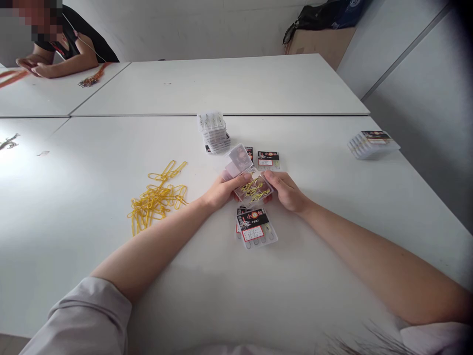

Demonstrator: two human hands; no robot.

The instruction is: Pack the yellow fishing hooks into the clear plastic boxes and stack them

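Note:
Between my two hands is a clear plastic fishing hook box (254,191), its lid (241,159) swung up at the far side. Yellow-green tied hooks lie in its compartments. My left hand (223,190) grips the left side, thumb over the rim. On the right side, my right hand (286,190) holds the edge with thumb on top and fingertips below. Just nearer to me, closed hook boxes (257,228) with black labels lie overlapped on the table. Another labelled box (269,160) lies beyond my hands, and one more is partly hidden behind the lid.
A stack of clear boxes (213,132) stands beyond my left hand. Yellow looped cords (157,199) lie heaped at left. More boxes (373,144) sit near the table's right edge. Across the table, a person (70,49) rests their forearms beside orange cords (94,76).

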